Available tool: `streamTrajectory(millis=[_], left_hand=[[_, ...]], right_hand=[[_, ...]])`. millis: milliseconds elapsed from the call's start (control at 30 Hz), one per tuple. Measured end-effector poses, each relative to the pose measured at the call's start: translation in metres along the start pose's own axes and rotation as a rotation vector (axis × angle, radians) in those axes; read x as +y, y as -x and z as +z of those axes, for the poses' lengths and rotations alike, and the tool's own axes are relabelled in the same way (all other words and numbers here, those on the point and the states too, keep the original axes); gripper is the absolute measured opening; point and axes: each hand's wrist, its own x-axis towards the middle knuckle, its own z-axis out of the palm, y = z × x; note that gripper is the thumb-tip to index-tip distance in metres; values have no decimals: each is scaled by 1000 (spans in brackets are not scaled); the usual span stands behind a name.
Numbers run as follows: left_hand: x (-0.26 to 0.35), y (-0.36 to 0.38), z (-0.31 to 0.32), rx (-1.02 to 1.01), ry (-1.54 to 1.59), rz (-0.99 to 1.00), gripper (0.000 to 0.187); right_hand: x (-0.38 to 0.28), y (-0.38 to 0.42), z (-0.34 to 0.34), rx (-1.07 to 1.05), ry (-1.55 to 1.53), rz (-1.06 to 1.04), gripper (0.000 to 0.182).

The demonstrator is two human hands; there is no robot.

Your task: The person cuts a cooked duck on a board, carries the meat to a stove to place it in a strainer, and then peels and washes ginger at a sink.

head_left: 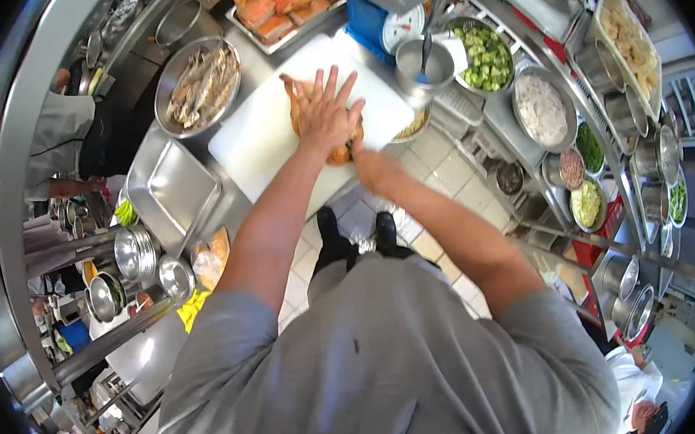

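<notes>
A browned orange piece of food [338, 156], perhaps fish or meat, lies on the white cutting board [252, 150]. My left hand [325, 113] presses flat on top of it with the fingers spread, covering most of it. At the food's right side my right hand [374, 171] is closed, its fingers wrapped round something I cannot make out, and the hand is slightly blurred.
A bowl of fish bones [203, 87] and an empty metal tray [173, 194] are left of the board. Orange fillets [274, 6] lie behind it. A blue scale [367, 26], a metal pot [425, 65] and a bowl of green vegetables [483, 57] stand right.
</notes>
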Motion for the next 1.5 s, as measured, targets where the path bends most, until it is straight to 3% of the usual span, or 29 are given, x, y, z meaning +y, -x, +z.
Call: streamTrajectory(millis=[100, 200, 267, 333, 367, 400, 467, 500, 567, 600, 667, 700, 733, 800, 867, 933, 1000, 1067, 1133, 1500], left_hand=[[-3, 3, 3, 97, 48, 7, 62], [-4, -5, 1, 149, 179, 46, 62], [-10, 11, -17, 236, -22, 64, 61], [-26, 23, -20, 257, 303, -449, 62], [-36, 33, -7, 388, 298, -549, 52], [-46, 39, -4, 390, 291, -565, 52], [-66, 44, -5, 70, 1220, -814, 40], [-67, 48, -9, 110, 1264, -735, 29], [-79, 59, -7, 120, 1244, -720, 28], [-83, 64, -2, 94, 1227, -684, 27], [-90, 70, 8, 125, 1340, -684, 26], [-94, 72, 12, 116, 1226, -737, 26], [-97, 74, 16, 105, 1112, -789, 25], [-91, 73, 19, 190, 1156, -712, 30], [-71, 65, 4, 408, 1137, -711, 32], [-68, 58, -5, 344, 1042, -727, 34], [-71, 54, -13, 96, 879, -717, 40], [-79, 65, -3, 74, 884, -725, 40], [-80, 76, 1, 172, 1195, -701, 36], [-90, 73, 24, 276, 1382, -703, 40]], right_hand=[[12, 24, -16, -72, -114, -2, 40], [38, 61, -6, -197, 82, 63, 44], [32, 70, -11, -157, 51, 62, 41], [53, 74, -11, -111, -15, -7, 42], [66, 80, -9, -78, -72, -70, 43], [79, 88, -10, -88, -66, -84, 43], [95, 101, -22, -2, -377, -291, 41], [84, 111, -37, -16, -371, -305, 41], [53, 126, -74, -90, -949, -273, 48], [44, 123, -70, -100, -942, -282, 48], [30, 113, -53, 89, -1070, -240, 50], [30, 104, -44, 374, -588, -374, 41], [30, 95, -33, 371, -578, -384, 41], [29, 77, -20, 309, -600, -296, 34], [26, 63, -19, 378, -543, -340, 27], [27, 48, -20, 427, -504, -400, 26], [26, 43, -21, 407, -458, -380, 26], [28, 37, -14, 386, -422, -351, 26], [27, 32, -2, 354, -371, -320, 28], [2, 14, 2, 412, -334, -440, 28]])
